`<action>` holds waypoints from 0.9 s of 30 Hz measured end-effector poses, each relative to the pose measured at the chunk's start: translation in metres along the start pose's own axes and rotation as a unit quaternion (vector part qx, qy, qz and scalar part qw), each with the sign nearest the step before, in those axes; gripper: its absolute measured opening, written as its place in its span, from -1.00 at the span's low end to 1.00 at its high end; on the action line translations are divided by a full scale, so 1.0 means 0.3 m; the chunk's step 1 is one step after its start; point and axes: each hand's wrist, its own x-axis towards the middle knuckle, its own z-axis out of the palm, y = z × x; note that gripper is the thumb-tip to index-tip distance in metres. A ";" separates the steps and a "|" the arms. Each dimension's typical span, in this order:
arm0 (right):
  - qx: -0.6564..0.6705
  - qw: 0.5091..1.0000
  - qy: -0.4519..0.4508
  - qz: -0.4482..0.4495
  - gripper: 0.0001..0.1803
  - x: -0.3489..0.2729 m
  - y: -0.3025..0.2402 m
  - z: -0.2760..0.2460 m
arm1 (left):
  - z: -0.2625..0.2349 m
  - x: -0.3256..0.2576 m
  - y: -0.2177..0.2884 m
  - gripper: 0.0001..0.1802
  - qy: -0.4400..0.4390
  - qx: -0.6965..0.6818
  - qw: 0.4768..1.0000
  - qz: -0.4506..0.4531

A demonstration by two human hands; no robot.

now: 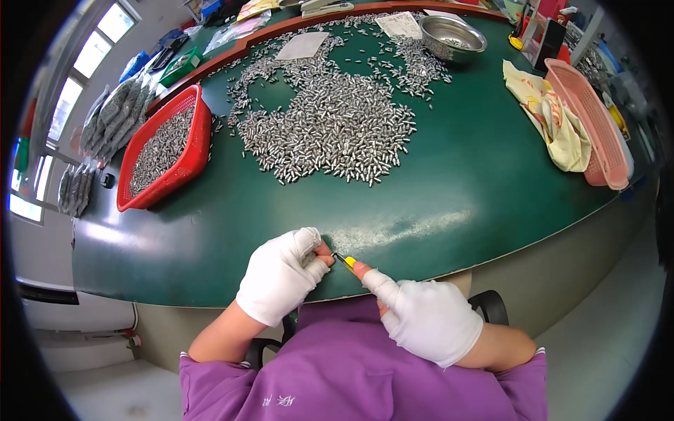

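Observation:
My left hand (284, 270), in a white glove with bare fingertips, is closed in a pinch near the table's front edge. A small metal part (333, 255) just shows at its fingertips, mostly hidden. My right hand (425, 312), gloved the same way, grips a slim tool (349, 262) with a yellow handle and a dark, narrow tip. That tip meets the part at my left fingertips; its exact kind is too small to tell. Beyond both hands, a wide heap of small silver metal parts (330, 119) lies spread on the green table (463, 175).
At left, a red plastic basket (200, 144) holds more parts, beside filled clear bags (116, 116). A steel bowl (455, 31) stands at the back. Pale yellow cloth (558, 126) lies against a pink basket (597, 133) at right. A wooden rim (225, 52) borders the far side.

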 end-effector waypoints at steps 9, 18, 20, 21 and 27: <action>-0.174 0.938 0.283 0.096 -0.34 0.084 0.261 -0.117 | -0.103 0.088 -0.062 -0.73 -0.067 -0.352 0.934 0.009; -0.157 0.943 0.270 -0.113 -0.63 0.264 0.242 -0.138 | -0.122 0.217 -0.115 -0.69 -0.172 -0.566 0.805 0.034; -0.098 0.957 0.232 -0.141 -0.80 0.333 0.181 -0.114 | -0.123 0.219 -0.132 -0.78 -0.144 -0.578 0.803 0.030; -0.102 0.958 0.222 -0.150 -0.86 0.368 0.172 -0.094 | -0.123 0.221 -0.140 -0.78 -0.144 -0.578 0.802 0.031; -0.196 0.952 0.200 -0.125 -0.87 0.485 0.138 -0.029 | -0.117 0.224 -0.157 -0.86 -0.135 -0.631 0.763 0.027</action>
